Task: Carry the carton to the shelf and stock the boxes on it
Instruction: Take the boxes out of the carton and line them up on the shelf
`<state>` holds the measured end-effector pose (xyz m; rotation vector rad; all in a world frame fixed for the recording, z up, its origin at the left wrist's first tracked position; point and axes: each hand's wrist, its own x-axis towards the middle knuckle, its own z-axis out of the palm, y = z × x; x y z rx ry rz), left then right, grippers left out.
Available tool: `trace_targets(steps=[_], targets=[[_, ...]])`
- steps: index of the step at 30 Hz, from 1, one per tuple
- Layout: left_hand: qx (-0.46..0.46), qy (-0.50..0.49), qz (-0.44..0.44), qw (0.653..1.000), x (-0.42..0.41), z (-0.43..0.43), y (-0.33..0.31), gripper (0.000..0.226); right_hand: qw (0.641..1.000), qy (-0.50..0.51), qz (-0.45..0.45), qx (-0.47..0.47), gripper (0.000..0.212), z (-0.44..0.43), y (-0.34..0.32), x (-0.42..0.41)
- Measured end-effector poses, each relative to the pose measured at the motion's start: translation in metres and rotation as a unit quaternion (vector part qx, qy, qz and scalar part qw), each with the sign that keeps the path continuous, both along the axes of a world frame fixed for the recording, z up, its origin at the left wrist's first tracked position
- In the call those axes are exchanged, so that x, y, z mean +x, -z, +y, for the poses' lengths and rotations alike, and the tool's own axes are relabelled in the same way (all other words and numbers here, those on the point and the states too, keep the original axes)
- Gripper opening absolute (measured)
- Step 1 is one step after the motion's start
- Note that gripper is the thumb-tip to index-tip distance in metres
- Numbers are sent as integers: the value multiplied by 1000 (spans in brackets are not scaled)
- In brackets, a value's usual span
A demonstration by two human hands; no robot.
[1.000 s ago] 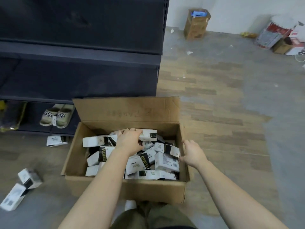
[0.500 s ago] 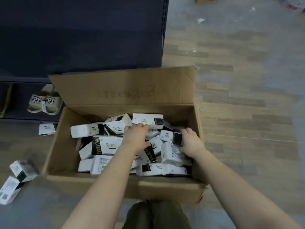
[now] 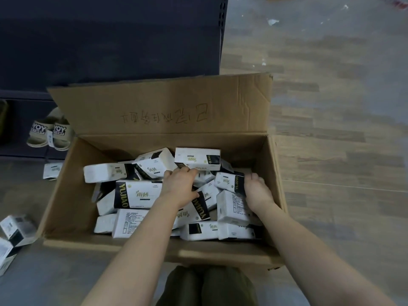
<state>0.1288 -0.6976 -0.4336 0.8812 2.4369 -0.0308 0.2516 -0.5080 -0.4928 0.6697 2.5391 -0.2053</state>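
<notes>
The open brown carton [image 3: 72, 195] stands on the floor in front of the dark shelf [image 3: 110, 40], its far flap upright. Several white-and-black boxes [image 3: 136, 194] lie jumbled inside. My left hand [image 3: 180, 187] is in the middle of the pile, its fingers curled down at the lower edge of a white box [image 3: 197, 159]. At the carton's right wall my right hand [image 3: 257, 192] curls its fingers round the black end of another box [image 3: 228, 181]. Both thumbs are hidden.
A pair of beige slippers [image 3: 48, 133] sits on the lowest shelf board at the left. Loose boxes lie on the floor left of the carton [image 3: 16, 230] and near the shelf foot [image 3: 51, 171]. Wood-pattern floor [image 3: 331, 129] stretches to the right. My knees [image 3: 205, 286] are just behind the carton.
My view has dropped and closed in on the carton. My right hand moved from the carton's right rim into the pile; my left hand stays among the boxes.
</notes>
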Motion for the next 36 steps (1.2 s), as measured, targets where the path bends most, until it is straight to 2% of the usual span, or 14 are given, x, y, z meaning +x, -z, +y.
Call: trace_targets(steps=[8, 14, 19, 25, 32, 36], targets=[[5, -29, -11, 999, -1, -11, -70, 66, 998, 9, 38, -57, 48, -5, -75, -5], [12, -34, 6, 999, 0, -16, -146, 70, 992, 17, 83, -96, 51, 2, -167, -15], [35, -40, 22, 998, 0, -16, -214, 68, 988, 25, 113, -101, 31, 12, -251, -22], [77, -35, 50, 995, -9, -12, -283, 72, 973, 45, 181, -136, 21, 24, -340, -26], [123, 6, 63, 990, -15, -1, -337, 88, 961, 35, 208, -179, 31, 26, -412, -30], [120, 54, 70, 989, -21, 12, -351, 90, 947, 40, 224, -226, 39, 25, -433, -29]])
